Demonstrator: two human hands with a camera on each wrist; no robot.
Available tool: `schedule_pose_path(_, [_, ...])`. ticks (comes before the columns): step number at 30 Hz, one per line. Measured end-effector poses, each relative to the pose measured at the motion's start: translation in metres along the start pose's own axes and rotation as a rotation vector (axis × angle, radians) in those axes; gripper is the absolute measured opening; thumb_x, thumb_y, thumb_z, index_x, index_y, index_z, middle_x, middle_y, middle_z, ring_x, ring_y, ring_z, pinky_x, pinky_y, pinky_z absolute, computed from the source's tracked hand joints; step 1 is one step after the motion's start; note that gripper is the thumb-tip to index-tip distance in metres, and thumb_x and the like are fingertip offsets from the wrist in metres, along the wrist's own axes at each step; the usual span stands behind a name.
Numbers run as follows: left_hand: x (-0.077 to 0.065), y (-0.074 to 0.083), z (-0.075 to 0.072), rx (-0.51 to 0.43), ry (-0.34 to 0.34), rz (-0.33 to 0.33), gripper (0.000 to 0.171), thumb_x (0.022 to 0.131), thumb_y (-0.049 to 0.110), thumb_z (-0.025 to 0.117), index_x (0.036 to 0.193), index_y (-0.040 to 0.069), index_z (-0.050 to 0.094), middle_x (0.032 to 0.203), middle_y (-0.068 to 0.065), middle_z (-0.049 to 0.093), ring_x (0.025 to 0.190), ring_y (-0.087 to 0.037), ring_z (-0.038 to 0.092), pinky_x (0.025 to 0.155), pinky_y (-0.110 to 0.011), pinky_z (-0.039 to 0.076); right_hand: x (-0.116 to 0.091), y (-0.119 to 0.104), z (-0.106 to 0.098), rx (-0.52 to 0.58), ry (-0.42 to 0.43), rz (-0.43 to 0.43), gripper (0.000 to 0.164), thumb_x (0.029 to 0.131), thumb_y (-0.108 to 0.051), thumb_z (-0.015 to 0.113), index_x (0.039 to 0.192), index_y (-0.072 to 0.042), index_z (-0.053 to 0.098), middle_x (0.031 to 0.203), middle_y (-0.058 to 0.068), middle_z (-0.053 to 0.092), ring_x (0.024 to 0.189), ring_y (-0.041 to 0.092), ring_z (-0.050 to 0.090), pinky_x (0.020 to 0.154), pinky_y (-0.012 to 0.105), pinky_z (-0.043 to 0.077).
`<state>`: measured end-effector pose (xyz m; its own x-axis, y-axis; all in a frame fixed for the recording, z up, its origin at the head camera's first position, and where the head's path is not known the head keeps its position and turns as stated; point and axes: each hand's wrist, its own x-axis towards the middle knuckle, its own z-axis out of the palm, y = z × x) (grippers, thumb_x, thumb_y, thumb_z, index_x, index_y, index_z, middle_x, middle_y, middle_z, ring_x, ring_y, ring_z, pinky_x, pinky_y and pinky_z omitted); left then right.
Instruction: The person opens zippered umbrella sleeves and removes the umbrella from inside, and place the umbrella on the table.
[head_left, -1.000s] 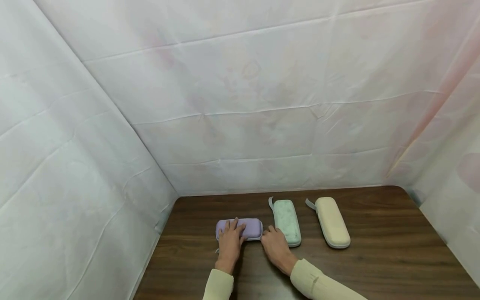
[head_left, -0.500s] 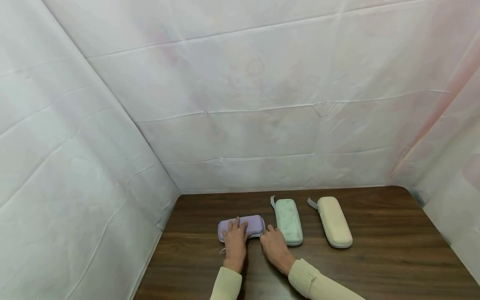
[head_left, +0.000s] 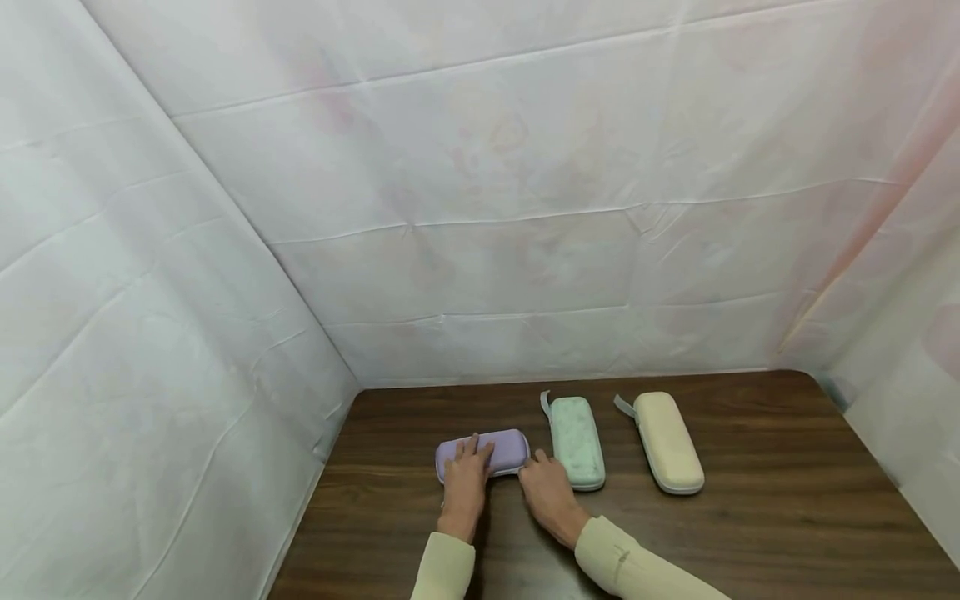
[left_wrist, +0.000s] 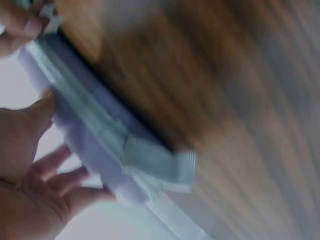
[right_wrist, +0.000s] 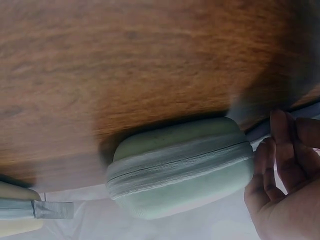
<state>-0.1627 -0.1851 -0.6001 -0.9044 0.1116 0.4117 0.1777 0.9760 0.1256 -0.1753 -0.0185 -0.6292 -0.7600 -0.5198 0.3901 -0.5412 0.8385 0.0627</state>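
A purple zippered case (head_left: 506, 450) lies on the table, slightly turned. My left hand (head_left: 465, 479) rests on it, fingers spread over the lid and thumb on the near side in the left wrist view. There a grey zipper band (left_wrist: 80, 100) runs along the case's side to a ribbed fabric tab (left_wrist: 160, 162). At the case's right end, my right hand (head_left: 547, 492) has its fingers curled and pinches at the near corner; what lies between the fingertips is hidden. A mint-green zippered case (head_left: 576, 442) lies right beside this hand, its zipper closed in the right wrist view.
Farther right lies a cream zippered case (head_left: 670, 446) with a grey tab (head_left: 624, 407). All rest on a dark wooden table (head_left: 795, 500). Pale fabric walls (head_left: 480, 275) stand behind and at both sides.
The purple case has turned a little, its right end swinging away, between the first and second frames. My left hand has shifted slightly right with it, then a little back; the right hand stays nearly put.
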Motion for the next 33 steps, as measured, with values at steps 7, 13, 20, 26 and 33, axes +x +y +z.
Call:
schedule_pose_path(7, [-0.003,-0.017,-0.004,-0.037,0.078,0.041,0.044,0.075,0.009,0.092,0.116,0.006,0.079,0.122,-0.022,0.073,0.099,-0.039,0.075,0.078,-0.048,0.062,-0.001,-0.002,0.003,0.014,-0.002,0.011,0.016,0.078,-0.005,0.086,0.071,-0.015,0.076,0.075,-0.001,0.070,0.076,0.019,0.057,0.060,0.029,0.052])
schedule_pose_path(13, [-0.004,-0.017,0.000,-0.035,0.106,0.038,0.042,0.076,0.013,0.092,0.115,0.005,0.079,0.121,-0.021,0.073,0.097,-0.040,0.075,0.074,-0.050,0.062,0.001,-0.012,0.000,0.011,-0.009,0.048,0.014,0.082,-0.006,0.084,0.072,-0.013,0.077,0.076,0.000,0.069,0.078,0.019,0.058,0.063,0.030,0.054])
schedule_pose_path(20, [-0.003,-0.014,0.003,-0.005,0.087,0.015,0.042,0.076,0.014,0.091,0.115,0.006,0.079,0.122,-0.020,0.073,0.099,-0.039,0.076,0.077,-0.048,0.062,0.004,-0.022,-0.001,0.010,-0.041,0.077,0.013,0.085,-0.009,0.082,0.074,-0.013,0.077,0.081,0.000,0.069,0.083,0.019,0.058,0.066,0.030,0.055])
schedule_pose_path(26, [-0.002,-0.007,0.002,0.009,0.121,-0.001,0.041,0.074,0.012,0.092,0.112,0.005,0.079,0.119,-0.021,0.074,0.097,-0.038,0.076,0.075,-0.048,0.062,0.006,-0.026,0.000,-0.017,-0.003,0.083,0.012,0.085,-0.011,0.081,0.074,-0.014,0.078,0.081,0.000,0.069,0.083,0.019,0.059,0.065,0.030,0.054])
schedule_pose_path(33, [-0.002,0.000,0.004,0.024,0.141,-0.034,0.041,0.074,0.012,0.093,0.111,0.005,0.078,0.119,-0.021,0.073,0.095,-0.039,0.076,0.070,-0.048,0.062,0.010,-0.029,0.003,-0.030,0.019,0.079,0.012,0.083,-0.011,0.082,0.073,-0.015,0.077,0.080,0.000,0.069,0.084,0.019,0.058,0.062,0.030,0.053])
